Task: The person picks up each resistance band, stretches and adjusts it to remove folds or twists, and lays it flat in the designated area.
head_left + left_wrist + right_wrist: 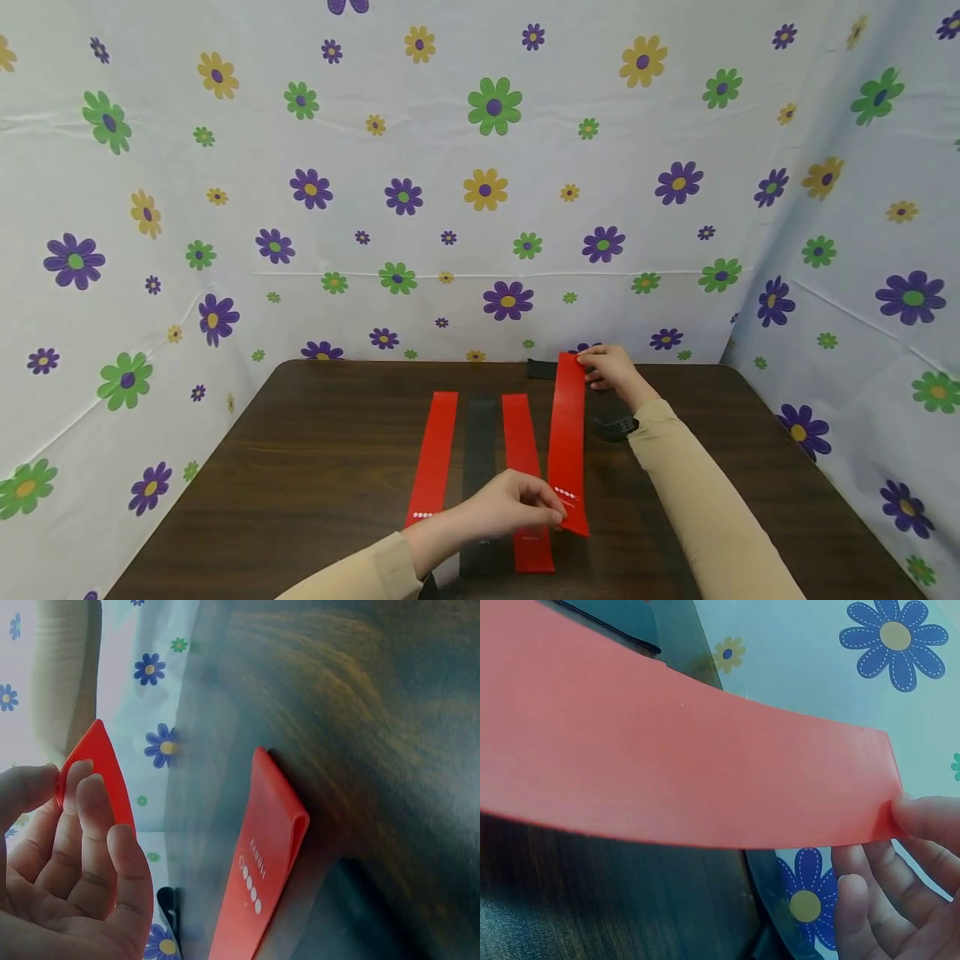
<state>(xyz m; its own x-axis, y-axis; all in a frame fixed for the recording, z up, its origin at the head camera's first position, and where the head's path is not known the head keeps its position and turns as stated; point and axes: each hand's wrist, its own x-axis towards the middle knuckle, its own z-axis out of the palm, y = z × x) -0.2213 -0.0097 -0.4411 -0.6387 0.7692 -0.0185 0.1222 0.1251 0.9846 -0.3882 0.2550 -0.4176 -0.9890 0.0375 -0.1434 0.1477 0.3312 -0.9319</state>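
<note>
A red resistance loop band (pixel 567 433), flat and lengthwise, is stretched out between my two hands above the table. My left hand (pixel 513 504) pinches its near end, beside white print and a row of dots. At the far end, a corner is pinched between thumb and fingers of my right hand (pixel 613 372). In the right wrist view the held band (pixel 705 765) bows slightly. Just left of it, another red band (pixel 522 437) lies on the table, partly behind my left hand. Beyond that lie a black band (pixel 480 442) and a further red band (pixel 435 454), side by side.
Another black band (pixel 542 369) lies at the table's back edge, partly covered by the held band. The dark wooden table (pixel 330 450) meets a white flower-patterned cloth (pixel 450 233) behind and at the sides.
</note>
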